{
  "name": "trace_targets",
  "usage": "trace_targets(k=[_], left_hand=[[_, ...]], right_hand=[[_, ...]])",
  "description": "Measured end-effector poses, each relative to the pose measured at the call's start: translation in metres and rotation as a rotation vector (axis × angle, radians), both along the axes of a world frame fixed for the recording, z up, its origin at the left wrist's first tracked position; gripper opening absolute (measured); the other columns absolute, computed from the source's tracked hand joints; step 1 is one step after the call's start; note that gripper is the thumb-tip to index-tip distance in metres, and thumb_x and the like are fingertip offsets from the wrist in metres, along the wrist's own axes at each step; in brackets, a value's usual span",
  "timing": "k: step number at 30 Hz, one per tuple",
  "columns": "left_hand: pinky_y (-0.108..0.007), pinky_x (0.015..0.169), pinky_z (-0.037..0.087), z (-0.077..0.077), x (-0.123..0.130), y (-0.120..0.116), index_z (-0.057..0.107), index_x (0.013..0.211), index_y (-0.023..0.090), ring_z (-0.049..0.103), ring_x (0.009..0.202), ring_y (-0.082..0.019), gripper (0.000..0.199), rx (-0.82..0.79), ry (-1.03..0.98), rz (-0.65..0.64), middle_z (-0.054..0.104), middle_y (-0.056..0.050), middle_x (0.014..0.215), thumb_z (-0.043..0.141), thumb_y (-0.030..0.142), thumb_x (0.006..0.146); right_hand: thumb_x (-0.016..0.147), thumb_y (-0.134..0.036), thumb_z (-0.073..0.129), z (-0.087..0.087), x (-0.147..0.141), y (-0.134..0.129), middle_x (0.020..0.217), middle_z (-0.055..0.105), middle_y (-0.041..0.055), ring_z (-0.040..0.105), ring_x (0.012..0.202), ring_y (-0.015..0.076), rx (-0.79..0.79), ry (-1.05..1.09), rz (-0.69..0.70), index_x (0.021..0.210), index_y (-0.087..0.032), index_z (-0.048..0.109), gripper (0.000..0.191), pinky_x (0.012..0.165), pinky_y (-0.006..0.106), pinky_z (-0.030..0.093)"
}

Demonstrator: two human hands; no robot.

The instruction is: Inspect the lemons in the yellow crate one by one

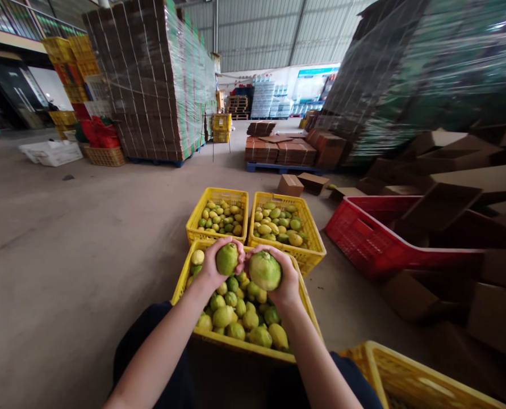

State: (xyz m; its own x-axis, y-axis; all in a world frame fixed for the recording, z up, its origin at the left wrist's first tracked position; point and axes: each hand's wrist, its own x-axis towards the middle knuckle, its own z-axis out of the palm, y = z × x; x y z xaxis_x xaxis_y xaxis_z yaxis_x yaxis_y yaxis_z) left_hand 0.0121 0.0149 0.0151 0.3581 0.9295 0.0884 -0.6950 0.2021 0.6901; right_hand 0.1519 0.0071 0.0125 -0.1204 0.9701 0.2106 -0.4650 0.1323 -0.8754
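Moderate, soft light was recorded overall; the brightest patch was seen at the far end, where the back wall [293, 86] was nearly washed out. Streaky glare was caught on the plastic wrap [457, 74] at upper right. The carton pile [497, 315] was left dim; deep shadow was cast below the front crate [253, 349]. Outer edges were smeared, stretched by wide-angle distortion; left hand [212, 262], right hand [289, 278] and held fruits [265, 271] were rendered fairly sharp.

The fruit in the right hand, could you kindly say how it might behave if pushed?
The fruit would probably roll unevenly, being rounded but lumpy. It seems likely firm: held by the right hand, it shows no dent.
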Motion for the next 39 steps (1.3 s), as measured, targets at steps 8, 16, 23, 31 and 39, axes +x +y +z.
trace_targets(k=[8, 16, 23, 31, 39], left_hand=[[-0.019, 0.034, 0.034, 0.001, 0.001, -0.001, 0.06, 0.059, 0.012, 0.05, 0.034, -0.01, 0.032, -0.026, 0.016, 0.03, 0.056, 0.0, 0.049, 0.066, 0.043, 0.066], [-0.019, 0.039, 0.04, 0.001, 0.004, 0.003, 0.063, 0.069, 0.012, 0.054, 0.042, -0.01, 0.022, -0.198, -0.008, 0.144, 0.06, -0.002, 0.056, 0.061, 0.034, 0.073], [-0.025, 0.058, 0.054, -0.001, 0.005, 0.007, 0.062, 0.089, 0.013, 0.063, 0.066, -0.015, 0.019, -0.625, -0.284, 0.271, 0.065, -0.008, 0.072, 0.046, 0.023, 0.084], [-0.028, 0.059, 0.054, -0.002, 0.006, 0.01, 0.06, 0.094, 0.011, 0.064, 0.068, -0.02, 0.025, -0.715, -0.232, 0.335, 0.064, -0.011, 0.074, 0.041, 0.025, 0.086], [-0.028, 0.059, 0.052, -0.005, 0.005, 0.01, 0.058, 0.083, 0.013, 0.062, 0.066, -0.018, 0.024, -0.626, -0.157, 0.295, 0.063, -0.01, 0.072, 0.039, 0.027, 0.088]], right_hand=[[0.074, -0.042, 0.053, -0.003, 0.0, 0.001, 0.073, 0.07, 0.0046, 0.063, 0.064, 0.0231, -0.041, -0.01, -0.03, 0.068, -0.023, 0.071, 0.027, 0.061, 0.036, 0.052], [0.07, -0.043, 0.062, 0.001, -0.005, 0.003, 0.075, 0.072, 0.0041, 0.063, 0.063, 0.0198, -0.272, 0.144, -0.039, 0.077, -0.019, 0.072, 0.026, 0.052, 0.029, 0.052], [0.069, -0.025, 0.062, -0.002, -0.005, 0.011, 0.077, 0.073, 0.0057, 0.069, 0.07, 0.022, -0.596, 0.404, -0.024, 0.086, -0.017, 0.066, 0.02, 0.065, 0.036, 0.061], [0.072, -0.023, 0.057, -0.018, -0.002, 0.019, 0.083, 0.075, 0.0079, 0.071, 0.083, 0.023, -0.648, 0.488, 0.127, 0.085, -0.021, 0.06, 0.013, 0.068, 0.037, 0.063], [0.066, -0.03, 0.068, -0.032, 0.001, 0.025, 0.08, 0.074, 0.0029, 0.071, 0.078, 0.0203, -0.573, 0.324, 0.092, 0.079, -0.023, 0.063, 0.015, 0.067, 0.034, 0.063]])
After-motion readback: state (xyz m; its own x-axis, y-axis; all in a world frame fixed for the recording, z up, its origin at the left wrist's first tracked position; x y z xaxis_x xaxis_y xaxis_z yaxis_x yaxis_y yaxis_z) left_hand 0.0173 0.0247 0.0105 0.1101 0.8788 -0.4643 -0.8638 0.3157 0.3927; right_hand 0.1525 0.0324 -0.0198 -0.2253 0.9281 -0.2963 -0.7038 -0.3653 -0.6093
